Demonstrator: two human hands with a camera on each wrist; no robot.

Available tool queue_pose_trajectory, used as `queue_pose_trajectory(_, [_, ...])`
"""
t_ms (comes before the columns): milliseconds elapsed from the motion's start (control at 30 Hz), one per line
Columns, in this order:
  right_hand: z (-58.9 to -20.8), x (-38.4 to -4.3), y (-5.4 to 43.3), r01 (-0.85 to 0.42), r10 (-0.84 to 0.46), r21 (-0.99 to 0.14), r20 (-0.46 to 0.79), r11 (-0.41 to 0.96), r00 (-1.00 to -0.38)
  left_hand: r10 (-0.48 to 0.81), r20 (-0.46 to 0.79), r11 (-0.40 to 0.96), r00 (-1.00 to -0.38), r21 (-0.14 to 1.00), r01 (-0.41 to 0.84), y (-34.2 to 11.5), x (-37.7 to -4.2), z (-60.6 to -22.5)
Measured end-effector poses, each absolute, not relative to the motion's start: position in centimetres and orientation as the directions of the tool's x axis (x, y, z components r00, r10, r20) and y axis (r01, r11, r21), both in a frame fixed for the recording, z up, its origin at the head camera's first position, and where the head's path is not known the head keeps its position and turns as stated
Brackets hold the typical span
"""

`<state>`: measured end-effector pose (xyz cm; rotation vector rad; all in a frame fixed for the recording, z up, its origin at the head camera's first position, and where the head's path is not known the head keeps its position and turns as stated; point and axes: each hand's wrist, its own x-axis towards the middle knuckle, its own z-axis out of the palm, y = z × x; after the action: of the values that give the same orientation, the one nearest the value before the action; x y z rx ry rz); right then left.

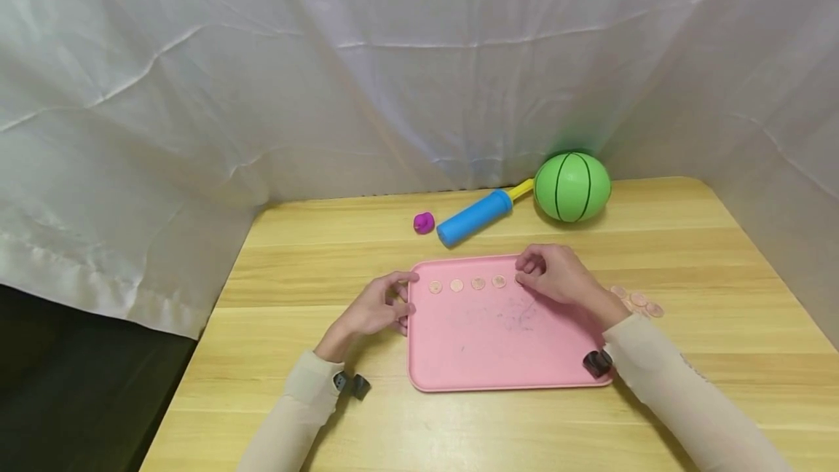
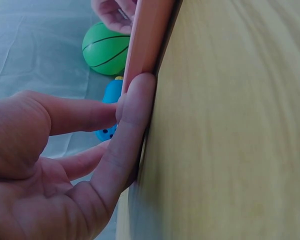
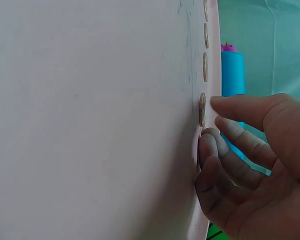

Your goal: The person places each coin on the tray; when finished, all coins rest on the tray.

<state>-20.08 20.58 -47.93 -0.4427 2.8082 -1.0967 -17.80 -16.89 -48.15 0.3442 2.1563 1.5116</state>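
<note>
A pink tray (image 1: 485, 370) lies on the wooden table, with several copper-coloured coins (image 1: 457, 285) in a row along its far side. My left hand (image 1: 376, 306) holds the tray's left edge, and in the left wrist view its fingers (image 2: 138, 100) lie along the rim. Over the right end of the row is my right hand (image 1: 557, 273). Its curled fingertips (image 3: 208, 145) hold a coin down at the tray's surface, mostly hidden by them. The neighbouring coin (image 3: 202, 110) lies flat just beside these fingers.
More coins (image 1: 638, 299) lie on the table right of the tray, partly behind my right forearm. Beyond the tray are a purple toy duck (image 1: 424, 223), a blue hand pump (image 1: 475, 217) with a yellow end and a green ball (image 1: 572, 188). A pale curtain (image 1: 419, 108) hangs behind.
</note>
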Motion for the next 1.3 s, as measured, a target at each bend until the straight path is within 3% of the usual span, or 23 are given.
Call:
queue_pose_trajectory(367, [-46.5,-18.5,22.4,-0.180,-0.246,-0.669,-0.005,0.721,-0.969,0.467,-0.233,0.368,-0.853,0.928,-0.052,-16.9,-17.7,-48.0])
queue_pose_trajectory(667, [-44.0,-16.6,26.7,-0.131,-0.188,-0.672,-0.013,0.729,-0.982,0.462,-0.236,0.370,-0.855,0.927,-0.056,-16.8,-17.8,-48.0])
queue_pose_trajectory(933, [-44.7,-16.0,31.0,-0.113,-0.168,-0.662,-0.021,0.741,-0.986,0.455,-0.240,0.368,-0.858,0.928,-0.064,-16.8,-17.7,-48.2])
queue_pose_trajectory(1300, [-45.5,-14.8,33.0,-0.087,-0.185,-0.651,-0.084,0.754,-0.979,0.450,-0.236,0.376,-0.861,0.925,-0.057,-16.8,-17.8,-48.3])
